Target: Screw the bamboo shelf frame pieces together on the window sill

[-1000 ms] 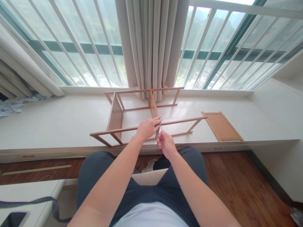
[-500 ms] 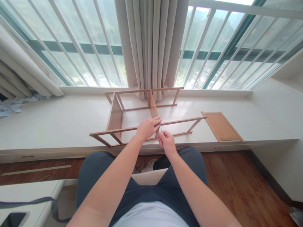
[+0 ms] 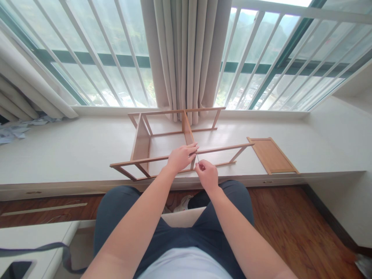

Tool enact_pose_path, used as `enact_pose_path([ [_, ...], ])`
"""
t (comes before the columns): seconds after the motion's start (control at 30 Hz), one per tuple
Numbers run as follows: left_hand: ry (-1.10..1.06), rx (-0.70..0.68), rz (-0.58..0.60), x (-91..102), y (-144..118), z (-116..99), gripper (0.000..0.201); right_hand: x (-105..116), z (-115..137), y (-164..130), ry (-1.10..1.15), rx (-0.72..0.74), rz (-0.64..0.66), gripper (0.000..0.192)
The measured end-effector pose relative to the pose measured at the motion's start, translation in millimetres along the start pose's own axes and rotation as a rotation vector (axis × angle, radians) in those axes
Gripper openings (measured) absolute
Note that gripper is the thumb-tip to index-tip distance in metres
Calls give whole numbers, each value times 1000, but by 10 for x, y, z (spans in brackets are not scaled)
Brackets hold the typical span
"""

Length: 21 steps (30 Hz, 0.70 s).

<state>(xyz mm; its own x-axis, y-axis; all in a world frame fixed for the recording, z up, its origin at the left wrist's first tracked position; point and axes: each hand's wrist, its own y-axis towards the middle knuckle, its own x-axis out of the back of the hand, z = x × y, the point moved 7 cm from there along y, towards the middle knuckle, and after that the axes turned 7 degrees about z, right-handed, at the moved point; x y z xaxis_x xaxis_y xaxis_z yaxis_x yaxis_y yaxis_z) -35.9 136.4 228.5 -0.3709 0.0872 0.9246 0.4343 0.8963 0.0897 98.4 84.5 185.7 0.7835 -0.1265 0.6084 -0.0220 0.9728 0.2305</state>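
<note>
A light wooden shelf frame [image 3: 145, 139] lies on its side on the white window ledge [image 3: 72, 151]. My left hand [image 3: 181, 157] grips the frame's front rail where the middle divider panel meets it. My right hand [image 3: 207, 175] is just below and to the right, fingers pinched on a thin metal tool [image 3: 197, 157] whose tip points up at the joint under my left hand. The tool's lower part is hidden in my fist.
A loose wooden panel [image 3: 271, 155] lies flat on the ledge to the right of the frame. Beige curtains [image 3: 186, 54] hang behind it, before barred windows. Crumpled paper [image 3: 14, 131] sits far left. Wood floor and my knees are below; a white surface [image 3: 35, 240] is at lower left.
My right hand has turned and shifted slightly up and right on the tool. My left hand and the frame have stayed put.
</note>
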Motion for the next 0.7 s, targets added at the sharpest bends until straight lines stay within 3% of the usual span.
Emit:
enact_pose_path([
  [0.17, 0, 12, 10, 0, 5, -1, 42, 19, 15, -25, -186, 56, -38, 23],
  [0.43, -5, 8, 10, 9, -5, -4, 43, 19, -4, -12, -105, 6, -8, 29],
  [0.53, -4, 14, 11, 3, -3, 1, 43, 13, -47, -15, 51, -25, 21, 36],
  [0.7, 1, 12, 13, 12, -2, -13, 43, -180, -227, -30, 615, -186, 140, 43],
])
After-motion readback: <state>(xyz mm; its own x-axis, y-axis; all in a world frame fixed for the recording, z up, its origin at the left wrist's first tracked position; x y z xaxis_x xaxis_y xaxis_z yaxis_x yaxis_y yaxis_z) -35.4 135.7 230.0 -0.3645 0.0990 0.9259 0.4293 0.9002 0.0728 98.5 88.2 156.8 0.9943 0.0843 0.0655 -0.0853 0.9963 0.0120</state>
